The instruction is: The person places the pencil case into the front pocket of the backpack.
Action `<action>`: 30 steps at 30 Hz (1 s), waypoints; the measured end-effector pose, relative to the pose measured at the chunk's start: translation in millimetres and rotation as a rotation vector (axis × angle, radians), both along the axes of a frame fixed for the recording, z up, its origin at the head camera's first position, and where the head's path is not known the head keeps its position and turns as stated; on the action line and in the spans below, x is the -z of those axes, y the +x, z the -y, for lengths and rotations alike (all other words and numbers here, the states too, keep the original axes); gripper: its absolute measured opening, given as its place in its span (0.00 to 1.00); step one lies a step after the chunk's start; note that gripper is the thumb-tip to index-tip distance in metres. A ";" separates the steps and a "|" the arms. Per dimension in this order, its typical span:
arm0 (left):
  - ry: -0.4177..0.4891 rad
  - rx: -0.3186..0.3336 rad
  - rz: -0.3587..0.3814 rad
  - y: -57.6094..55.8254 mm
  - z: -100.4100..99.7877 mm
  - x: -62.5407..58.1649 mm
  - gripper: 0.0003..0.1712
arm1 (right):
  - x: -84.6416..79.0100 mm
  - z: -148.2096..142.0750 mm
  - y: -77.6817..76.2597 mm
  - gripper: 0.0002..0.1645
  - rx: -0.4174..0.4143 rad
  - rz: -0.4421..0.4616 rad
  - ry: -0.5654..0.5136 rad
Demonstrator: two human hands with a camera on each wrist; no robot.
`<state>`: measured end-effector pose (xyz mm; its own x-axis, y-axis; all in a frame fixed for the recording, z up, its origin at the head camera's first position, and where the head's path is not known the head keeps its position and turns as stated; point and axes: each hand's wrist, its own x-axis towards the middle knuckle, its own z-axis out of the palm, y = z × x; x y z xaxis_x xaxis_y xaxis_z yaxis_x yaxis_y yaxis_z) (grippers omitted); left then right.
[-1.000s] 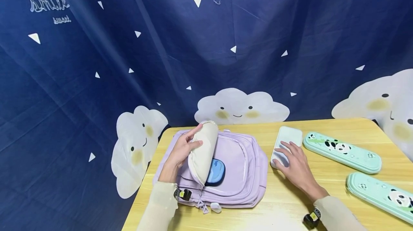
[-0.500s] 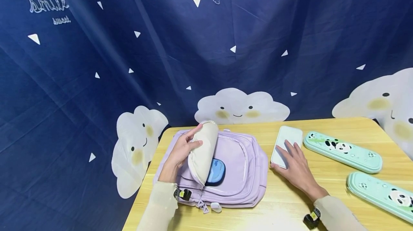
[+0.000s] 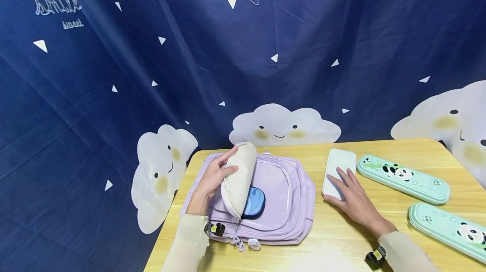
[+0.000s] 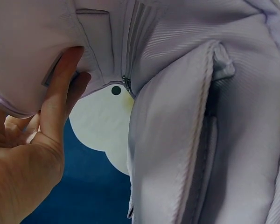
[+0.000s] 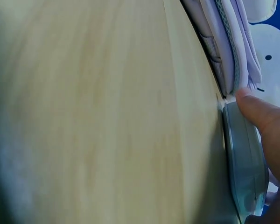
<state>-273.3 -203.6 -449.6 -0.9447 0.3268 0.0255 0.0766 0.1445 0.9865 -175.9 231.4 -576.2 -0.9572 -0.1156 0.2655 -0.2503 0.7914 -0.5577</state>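
Observation:
A lavender backpack (image 3: 271,192) lies on the wooden table. My left hand (image 3: 216,177) grips its folded-back front flap (image 3: 243,175), whose cream lining faces up; in the left wrist view, fingers (image 4: 60,93) press against the fabric. A small blue rounded patch or case (image 3: 256,202) shows beside the flap, partly covered by it. Right of the bag, my right hand (image 3: 353,198) rests spread fingers on a pale, rounded flat case (image 3: 341,160). The thumb (image 5: 259,109) touches the case's near end in the right wrist view.
Two mint pencil cases with panda pictures, one farther back (image 3: 402,179) and one nearer (image 3: 452,230), lie at the right. Zipper pulls (image 3: 238,242) and a small white tag (image 3: 254,244) hang at the bag's front. A blue cloud-print curtain (image 3: 284,74) stands behind the table (image 3: 300,259).
My right hand has shifted slightly to the right, and the pale case's near end has moved a little right with it. The left hand and flap have stayed still.

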 end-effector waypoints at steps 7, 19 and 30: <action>0.002 0.001 -0.004 0.0 -0.1 0.5 0.39 | 3.6 -8.8 3.1 0.44 -0.030 -0.030 -0.019; -0.007 -0.008 0.013 0.4 -1.4 -0.2 0.39 | 1.5 -19.7 10.0 0.41 -0.039 -0.008 -0.025; -0.008 -0.005 0.012 -0.1 -2.0 -0.2 0.39 | 4.7 -24.7 14.0 0.42 -0.019 -0.016 -0.045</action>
